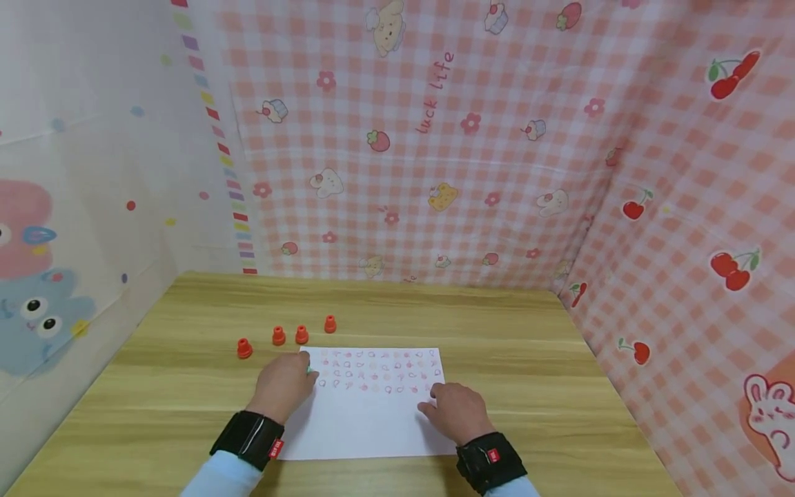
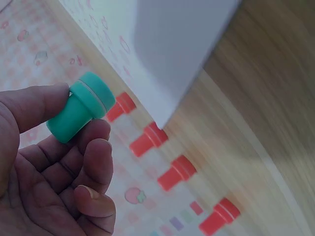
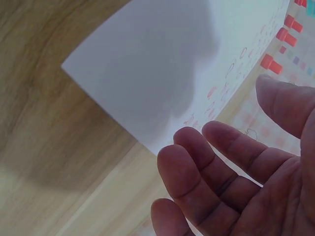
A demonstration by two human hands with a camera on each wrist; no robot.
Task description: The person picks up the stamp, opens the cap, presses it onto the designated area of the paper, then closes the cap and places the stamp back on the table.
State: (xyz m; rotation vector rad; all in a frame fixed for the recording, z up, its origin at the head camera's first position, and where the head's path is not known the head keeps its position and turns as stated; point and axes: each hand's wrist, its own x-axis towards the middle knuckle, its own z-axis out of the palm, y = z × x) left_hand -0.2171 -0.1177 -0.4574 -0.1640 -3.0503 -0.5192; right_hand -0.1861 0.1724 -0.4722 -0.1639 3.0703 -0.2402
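Note:
My left hand (image 1: pixel 284 388) pinches a small green self-inking stamp (image 2: pixel 81 107) between thumb and fingers, near the left edge of a white sheet of paper (image 1: pixel 366 431). The green stamp is mostly hidden behind the fingers in the head view. Rows of small reddish and purple printed marks (image 1: pixel 375 377) run across the sheet's upper half. Over the sheet's right edge, my right hand (image 1: pixel 458 413) holds nothing, its fingers loosely bent and spread in the right wrist view.
Several red stamps (image 1: pixel 279 336) stand in a loose row behind the paper's left side on the wooden table (image 1: pixel 528 359). A pink checked cloth (image 1: pixel 435 166) hangs behind the table and along its right side; a white patterned cloth (image 1: pixel 124 172) hangs at the left.

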